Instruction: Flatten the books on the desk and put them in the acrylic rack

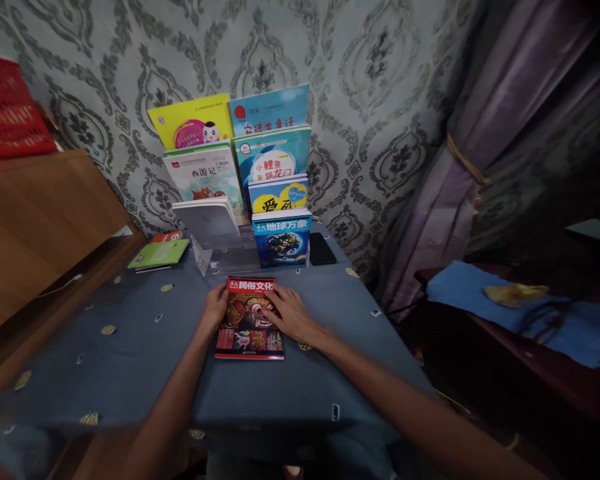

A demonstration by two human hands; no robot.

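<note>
A red-bordered book (pixel 247 337) with a colourful mask on its cover lies face up on the cloth-covered table. My left hand (pixel 215 308) is closed at the book's left edge, near its upper corner; most of its fingers are hidden. On the opposite side my right hand (pixel 293 317) grips the upper right edge, its thumb lying over the cover picture. Just behind stands a clear tiered display rack (pixel 230 261). In its lowest right slot is a blue book with an earth picture (pixel 283 243), and to the left leans a book with a plain pale cover (pixel 210 223).
Higher on the rack stand a white storybook (pixel 207 175), a yellow book (pixel 193 120) and several blue ones. A black phone (pixel 323 249) lies right of the rack. A green book (pixel 159 254) tops a small pile at left. A purple curtain (pixel 460 147) hangs at right.
</note>
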